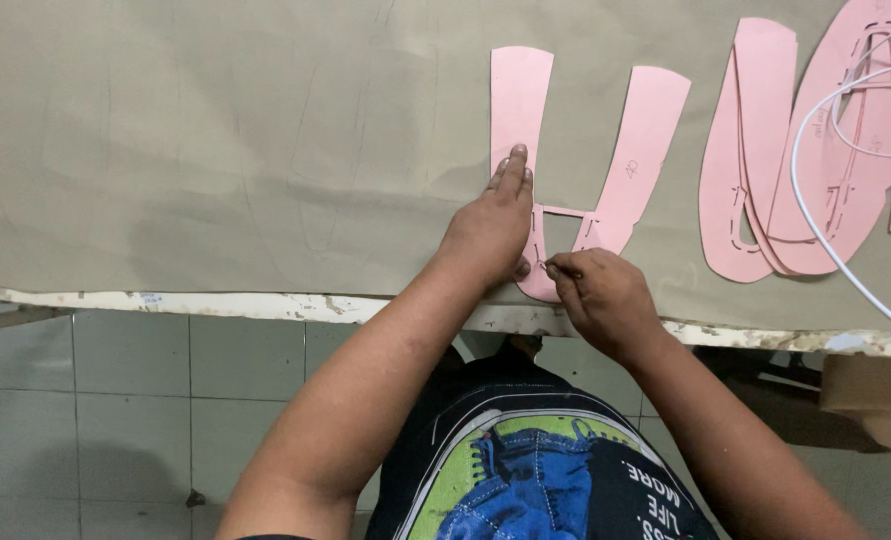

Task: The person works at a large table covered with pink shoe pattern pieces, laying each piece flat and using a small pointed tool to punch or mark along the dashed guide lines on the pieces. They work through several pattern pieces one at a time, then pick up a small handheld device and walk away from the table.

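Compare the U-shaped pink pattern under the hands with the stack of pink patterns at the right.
The U-shaped pink pattern lies as a single piece, pinned flat by the left hand while the right hand works a thin tool at its base; the stack of pink patterns is several overlapping pieces, untouched. The U has two long arms; the stacked pieces are broader and rounded, crossed by a white cable. Both are pink and lie on the grey sheet.

A small pale sticker label (151,298) sits on the counter's (265,303) chipped front edge (left of both arms).
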Tool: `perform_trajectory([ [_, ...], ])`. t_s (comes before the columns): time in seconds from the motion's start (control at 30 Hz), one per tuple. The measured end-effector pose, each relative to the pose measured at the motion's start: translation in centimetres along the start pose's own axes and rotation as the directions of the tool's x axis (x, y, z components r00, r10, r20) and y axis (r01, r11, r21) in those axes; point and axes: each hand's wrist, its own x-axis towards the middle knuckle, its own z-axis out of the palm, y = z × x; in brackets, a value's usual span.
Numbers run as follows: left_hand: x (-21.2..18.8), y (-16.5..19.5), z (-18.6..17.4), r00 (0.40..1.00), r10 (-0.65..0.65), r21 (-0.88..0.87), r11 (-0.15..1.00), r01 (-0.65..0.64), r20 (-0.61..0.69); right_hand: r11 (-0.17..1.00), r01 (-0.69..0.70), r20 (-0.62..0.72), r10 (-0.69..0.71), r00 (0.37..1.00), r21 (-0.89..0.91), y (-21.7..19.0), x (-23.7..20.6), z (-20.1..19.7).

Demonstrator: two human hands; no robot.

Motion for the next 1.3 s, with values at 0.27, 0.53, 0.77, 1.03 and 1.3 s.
perform_trajectory([
  [0.27, 0.0, -0.1, 0.2, 1.000, 0.007, 0.007, 1.000, -0.006, -0.011, 0.967, -0.245, 0.011, 0.245, 0.970, 0.064, 0.9, 2.9, -0.1],
  [0.53, 0.3, -0.4, 0.5, 0.999, 0.018, 0.011, 1.000, -0.018, -0.033, 1.000, -0.022, -0.020, 0.022, 1.000, -0.011, 1.0, 3.5, 0.2],
  [0.77, 0.4, -0.5, 1.0, 0.997, 0.038, 0.012, 0.999, -0.037, -0.071, 1.000, -0.013, -0.004, 0.013, 1.000, -0.006, 1.3, 3.2, 0.2],
  [1.03, -0.3, -0.1, -0.3, 1.000, -0.005, -0.047, 0.999, 0.005, -0.004, 0.830, -0.366, -0.111, 0.448, 0.887, 0.421, 4.5, 1.1, -2.0],
  [1.3, -0.5, 0.6, -1.6, 0.997, -0.043, -0.015, 0.999, 0.044, 0.060, 0.789, -0.441, -0.092, 0.524, 0.847, 0.427, 5.1, -0.9, -2.1],
])
